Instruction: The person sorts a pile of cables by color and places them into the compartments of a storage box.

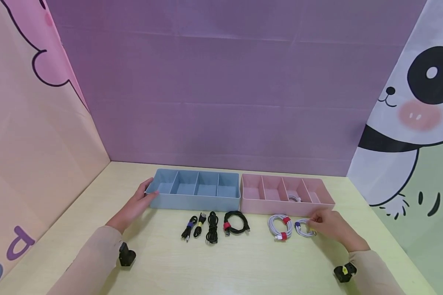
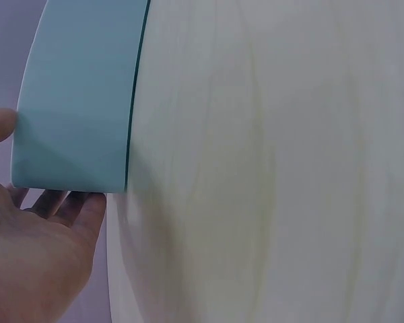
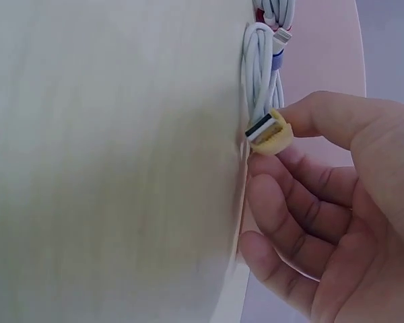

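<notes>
My left hand [image 1: 134, 207] grips the left end of a blue divided box [image 1: 199, 203], its thumb and fingers about the corner. The left wrist view shows the fingers against the box's end wall. At the right, my right hand [image 1: 334, 227] pinches a white USB cable [image 3: 259, 74] by the yellow band [image 3: 277, 140] near its metal plug, in front of the pink divided box [image 1: 280, 207]. A coiled white cable [image 1: 302, 232] with a purple band lies at those fingertips. Whether it and the yellow-banded end are one cable, I cannot tell.
Left of the right hand lies a larger white coil [image 1: 271, 225] with red bands. Several bundled black cables, among them a round coil [image 1: 243, 219] with a red band, lie before the blue box. One white cable [image 1: 294, 198] sits in the pink box's third compartment from the left.
</notes>
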`<action>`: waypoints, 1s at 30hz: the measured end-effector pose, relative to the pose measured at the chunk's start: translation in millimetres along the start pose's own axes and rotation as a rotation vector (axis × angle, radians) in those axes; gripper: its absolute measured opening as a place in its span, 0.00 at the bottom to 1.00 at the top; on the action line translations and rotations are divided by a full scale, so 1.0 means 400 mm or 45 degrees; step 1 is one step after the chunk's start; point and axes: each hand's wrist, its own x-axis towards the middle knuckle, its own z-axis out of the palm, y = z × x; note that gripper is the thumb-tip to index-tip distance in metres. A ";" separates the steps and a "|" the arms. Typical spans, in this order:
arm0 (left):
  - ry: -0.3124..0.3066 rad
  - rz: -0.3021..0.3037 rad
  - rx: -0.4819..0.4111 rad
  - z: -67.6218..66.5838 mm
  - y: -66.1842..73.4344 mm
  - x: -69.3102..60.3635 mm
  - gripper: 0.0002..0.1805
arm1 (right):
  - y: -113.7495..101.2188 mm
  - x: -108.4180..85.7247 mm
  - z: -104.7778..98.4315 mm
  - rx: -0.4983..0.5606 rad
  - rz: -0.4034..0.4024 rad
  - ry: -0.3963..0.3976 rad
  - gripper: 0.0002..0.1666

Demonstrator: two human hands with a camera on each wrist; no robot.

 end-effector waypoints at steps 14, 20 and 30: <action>0.013 -0.002 0.005 0.000 0.003 -0.002 0.44 | -0.013 0.000 -0.011 0.011 -0.009 0.018 0.06; 0.009 0.011 0.005 -0.001 0.005 -0.003 0.43 | -0.016 0.002 -0.017 0.014 -0.037 0.029 0.05; 0.003 0.032 0.006 0.002 0.004 -0.002 0.42 | -0.029 0.000 -0.023 0.035 -0.079 0.051 0.06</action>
